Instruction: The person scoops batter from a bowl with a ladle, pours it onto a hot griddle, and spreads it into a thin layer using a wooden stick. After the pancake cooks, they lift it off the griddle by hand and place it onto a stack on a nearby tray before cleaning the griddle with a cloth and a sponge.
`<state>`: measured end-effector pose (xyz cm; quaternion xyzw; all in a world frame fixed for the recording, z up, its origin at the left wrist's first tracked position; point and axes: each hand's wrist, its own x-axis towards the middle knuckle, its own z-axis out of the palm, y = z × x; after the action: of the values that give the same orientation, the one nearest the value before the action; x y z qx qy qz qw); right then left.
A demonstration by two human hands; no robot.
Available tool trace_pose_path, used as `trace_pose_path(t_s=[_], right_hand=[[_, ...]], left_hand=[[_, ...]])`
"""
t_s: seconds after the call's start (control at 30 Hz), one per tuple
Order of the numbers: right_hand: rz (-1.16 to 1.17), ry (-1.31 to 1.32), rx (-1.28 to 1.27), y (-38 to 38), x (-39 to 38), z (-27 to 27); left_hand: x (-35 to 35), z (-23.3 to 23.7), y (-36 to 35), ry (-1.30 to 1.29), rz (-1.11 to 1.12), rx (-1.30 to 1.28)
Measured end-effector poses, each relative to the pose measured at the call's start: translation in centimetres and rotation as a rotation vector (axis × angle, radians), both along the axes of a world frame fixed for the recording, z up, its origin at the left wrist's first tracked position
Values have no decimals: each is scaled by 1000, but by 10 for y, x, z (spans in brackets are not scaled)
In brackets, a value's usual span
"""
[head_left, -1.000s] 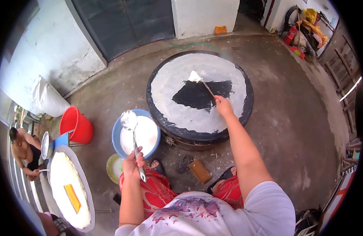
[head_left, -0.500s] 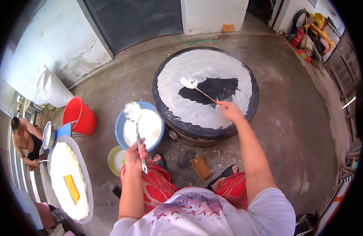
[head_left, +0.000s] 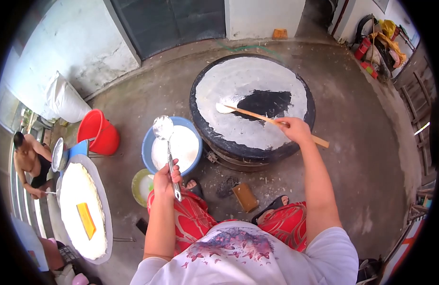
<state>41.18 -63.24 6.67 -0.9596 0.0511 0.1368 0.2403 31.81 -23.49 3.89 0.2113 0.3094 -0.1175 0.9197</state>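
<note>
My left hand (head_left: pixel 167 179) is closed round the handle of a metal ladle (head_left: pixel 163 128), whose batter-smeared bowl hangs over the left edge of a blue basin (head_left: pixel 197 154) of white batter. In my right hand (head_left: pixel 294 129) is a flat wooden stick (head_left: pixel 255 115). Its far tip meets a small heap of white batter (head_left: pixel 224 108) on the large round black griddle (head_left: pixel 204 128). A thin pale layer (head_left: pixel 248 71) covers most of the griddle, with a bare black patch right of the heap.
A red bucket (head_left: pixel 98 133), a white sack (head_left: pixel 67 102) and a green bowl (head_left: pixel 139 187) are on the left. Another person (head_left: pixel 32 161) sits beyond a round tray (head_left: pixel 108 232) of stacked pale sheets. A brown block (head_left: pixel 245 197) lies between my feet.
The stick has turned in my right hand, showing its broad face, with its near end out past my hand. My right hand has moved slightly right. The camera view has shifted a little.
</note>
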Motion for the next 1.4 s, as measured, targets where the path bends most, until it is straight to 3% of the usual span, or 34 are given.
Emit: trace_pose_path(t_s=[0.07, 0.1, 0.2, 0.27, 0.47, 0.53, 0.57, 0.63, 0.73, 0.8, 0.9, 1.0, 1.03, 1.13, 1.2, 1.3, 1.4], right_hand=[[-80, -549, -167, 2, -17, -18], [-120, -689, -219, 16, -22, -29], [79, -859, -244, 70, -43, -63], [191, -742, -260, 104, -54, -84], [-7, -585, -436, 68, -38, -86], [-237, -540, -174, 64, -36, -75], [-242, -539, -175, 70, -43, -76], [39, -679, -108, 87, -58, -80], [41, -658, -298, 61, -53, -100], [-67, -571, -393, 39, -38, -91], [-297, -509, -289, 27, -31, -74], [-309, -590, -196, 54, -42, -83], [-189, -648, -205, 58, -46, -84], [-247, -528, -391, 24, -32, -92], [-306, -495, -379, 15, -32, -81], [-480, -456, -145, 25, -46, -63], [-209, -683, -212, 45, -59, -86]], left_hand=[[-1, -1, 0, 1, 2, 11], [-1, -1, 0, -7, -5, 8], [0, 0, 1, -10, -16, -10], [2, 1, 1, -5, -19, -22], [-3, -1, 3, -7, -34, -10], [-2, 0, 2, -6, -27, -11], [-2, 0, 2, -3, -19, -5], [0, 0, 2, -2, -22, -19], [1, 0, 2, 1, -32, -25], [0, -1, 2, 2, -41, -22], [1, -2, 1, -1, -59, 9], [2, -1, 0, 12, -36, 16], [3, 0, -1, 7, -31, 14], [2, 3, -2, 21, -28, 17], [1, 3, -1, 37, -34, 13], [1, -1, 2, 24, -48, 8], [5, -3, 1, 3, -43, -5]])
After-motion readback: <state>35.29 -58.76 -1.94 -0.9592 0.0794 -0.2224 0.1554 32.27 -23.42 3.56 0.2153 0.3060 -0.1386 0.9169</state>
